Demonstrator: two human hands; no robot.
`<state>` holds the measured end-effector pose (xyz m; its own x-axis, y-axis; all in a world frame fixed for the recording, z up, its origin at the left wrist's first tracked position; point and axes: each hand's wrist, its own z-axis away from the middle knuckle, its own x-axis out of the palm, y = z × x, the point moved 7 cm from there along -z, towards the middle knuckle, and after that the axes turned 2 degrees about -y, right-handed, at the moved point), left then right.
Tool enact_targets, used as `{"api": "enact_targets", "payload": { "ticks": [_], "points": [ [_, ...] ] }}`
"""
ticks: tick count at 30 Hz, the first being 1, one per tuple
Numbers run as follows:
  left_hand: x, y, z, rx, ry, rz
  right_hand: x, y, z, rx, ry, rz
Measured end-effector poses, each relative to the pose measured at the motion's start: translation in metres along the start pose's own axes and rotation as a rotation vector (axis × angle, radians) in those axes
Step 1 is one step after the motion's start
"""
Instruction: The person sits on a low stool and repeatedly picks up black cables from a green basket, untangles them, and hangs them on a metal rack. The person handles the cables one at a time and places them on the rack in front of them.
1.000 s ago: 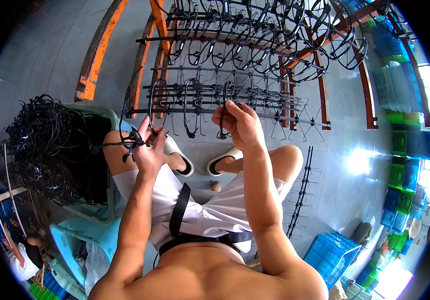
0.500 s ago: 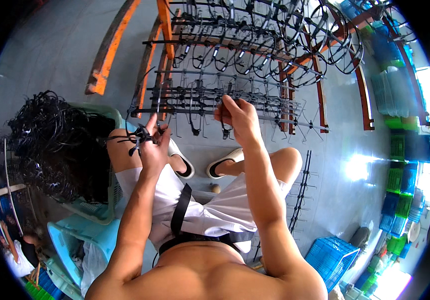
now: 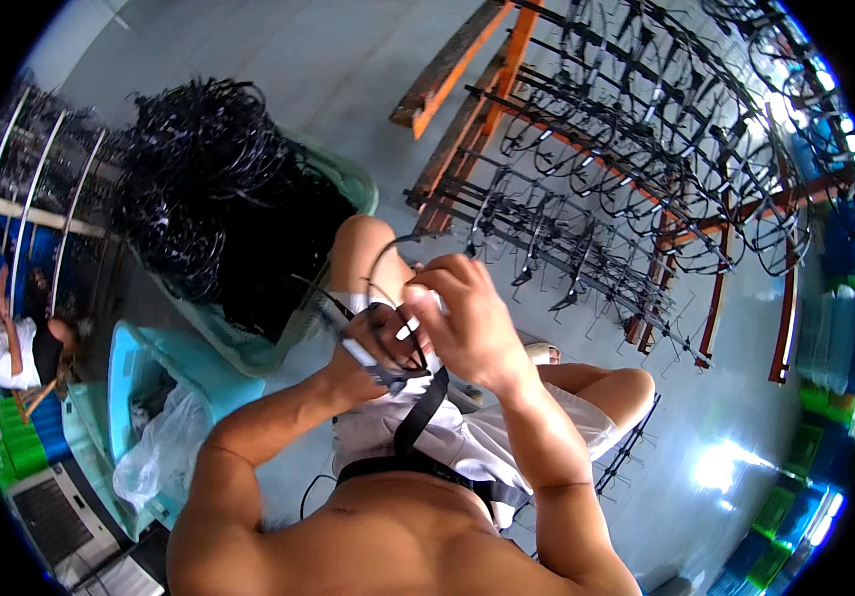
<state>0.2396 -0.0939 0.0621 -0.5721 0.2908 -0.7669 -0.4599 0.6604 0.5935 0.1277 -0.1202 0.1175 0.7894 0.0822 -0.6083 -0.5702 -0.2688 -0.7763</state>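
Note:
My left hand (image 3: pixel 373 358) is closed around several thin black looped pieces (image 3: pixel 380 260), some with pale grey sections. Their loose ends stick out above and beside the fingers, blurred by motion. Right beside it, my right hand (image 3: pixel 467 318) has its fingers bent and drawn together against the bundle. What sits in those fingertips is hidden. Both hands are above my lap. Beyond them, an orange-framed rack (image 3: pixel 437 189) carries dark rods (image 3: pixel 586 248) with hooks, and many similar black looped pieces (image 3: pixel 636 129) hang from its upper rows.
On my left stands a pale green bin (image 3: pixel 360 179) heaped with tangled black pieces (image 3: pixel 199 169). Nearer is a light blue crate (image 3: pixel 135 368) with a clear plastic bag (image 3: pixel 164 452). A person (image 3: pixel 15 348) sits at far left. Stacked blue and green crates (image 3: pixel 775 512) line the right side.
My right hand has come back from the rack's lower rods to my left hand. The left hand has drawn closer to my body. The view has turned left, bringing the bin more into sight.

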Motion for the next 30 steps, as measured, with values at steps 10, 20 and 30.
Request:
{"api": "enact_targets", "payload": {
  "ticks": [10, 20, 30],
  "points": [
    [-0.012, 0.006, 0.036, 0.095, -0.379, -0.488, 0.03, 0.002, -0.012, -0.008, -0.162, 0.248],
    [-0.04, 0.013, 0.036, 0.031, -0.378, -0.148, 0.065, 0.046, 0.057, 0.541, -0.797, -0.705],
    [-0.007, 0.041, 0.031, 0.332, -0.369, 0.441, 0.009, 0.093, 0.102, 0.768, -0.205, -1.698]
  ]
}}
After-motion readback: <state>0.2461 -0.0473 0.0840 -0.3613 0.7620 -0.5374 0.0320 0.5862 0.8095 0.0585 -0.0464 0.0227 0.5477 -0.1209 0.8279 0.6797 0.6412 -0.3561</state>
